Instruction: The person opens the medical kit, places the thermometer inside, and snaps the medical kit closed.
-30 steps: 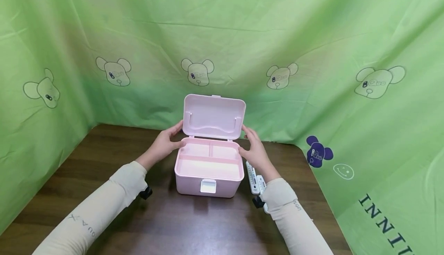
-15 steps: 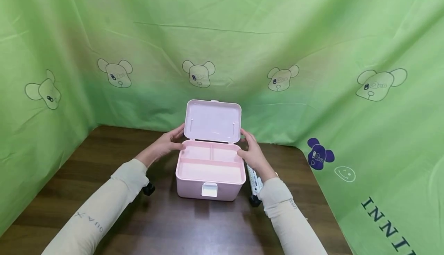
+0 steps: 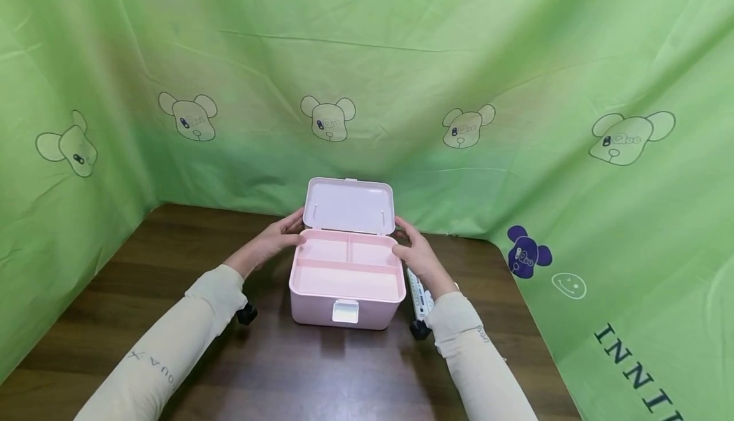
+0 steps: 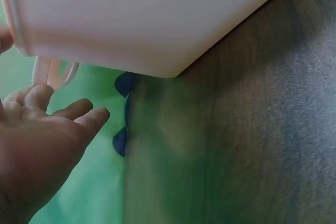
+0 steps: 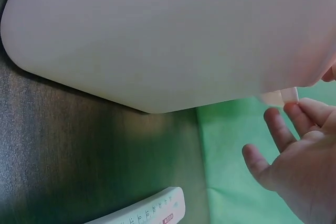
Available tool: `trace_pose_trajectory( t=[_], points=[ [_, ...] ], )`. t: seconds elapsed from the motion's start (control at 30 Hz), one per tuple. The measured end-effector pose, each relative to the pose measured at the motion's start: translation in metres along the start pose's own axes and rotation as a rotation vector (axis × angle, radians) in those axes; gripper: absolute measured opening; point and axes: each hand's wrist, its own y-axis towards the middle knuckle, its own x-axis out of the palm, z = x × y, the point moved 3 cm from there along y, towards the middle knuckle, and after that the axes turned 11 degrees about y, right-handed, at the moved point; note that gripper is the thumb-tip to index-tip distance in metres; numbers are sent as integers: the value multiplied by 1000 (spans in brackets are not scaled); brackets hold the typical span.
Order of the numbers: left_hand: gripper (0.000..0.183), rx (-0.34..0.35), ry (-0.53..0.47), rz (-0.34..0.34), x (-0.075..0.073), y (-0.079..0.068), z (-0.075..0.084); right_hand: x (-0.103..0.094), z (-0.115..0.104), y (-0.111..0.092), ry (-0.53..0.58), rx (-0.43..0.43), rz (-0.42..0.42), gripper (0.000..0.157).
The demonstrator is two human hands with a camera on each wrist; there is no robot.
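In the head view a pink storage box (image 3: 346,311) stands on the table with its lid (image 3: 348,206) swung up and tilted back. A divided tray (image 3: 350,264) fills its top, and a white latch (image 3: 345,311) sits on the front. My left hand (image 3: 268,245) is at the rear left corner, thumb on the rim and fingers reaching beside the lid. Its fingertips touch the pink handle (image 4: 55,72) in the left wrist view. At the rear right corner, my right hand (image 3: 423,256) mirrors this, its fingers (image 5: 280,129) loosely spread near the handle's end.
White strips with printed scales, like thermometers (image 3: 418,293), lie right of the box, partly hidden by the right forearm. A green printed curtain (image 3: 395,58) hangs behind and beside the wooden table (image 3: 189,242).
The lid has tilted farther back and sits lower in view. Both hands stay at the rear corners, their fingers shifting slightly downward with the lid. The box has stayed in place.
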Motion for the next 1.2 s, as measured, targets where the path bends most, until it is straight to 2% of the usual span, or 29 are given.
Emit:
trace_pose_trajectory(
  t=[0.33, 0.63, 0.77, 0.93, 1.1, 1.2],
  points=[
    [81, -78, -21, 23, 6, -5, -7, -10, 31, 13, 39, 21, 12, 75],
    [74, -29, -78, 45, 10, -9, -9, -10, 30, 9, 4, 20, -10, 69],
    [71, -15, -84, 59, 11, -10, -9, -12, 29, 7, 22, 35, -21, 65],
    [69, -15, -3, 112, 10, -14, -1, -14, 24, 1, 11, 60, -38, 60],
    [60, -43, 118, 203, 10, -22, 6, -14, 25, -6, -115, -31, 19, 52],
    [53, -36, 176, 263, 11, -27, 7, -14, 23, -14, -184, -69, 53, 48]
  ],
)
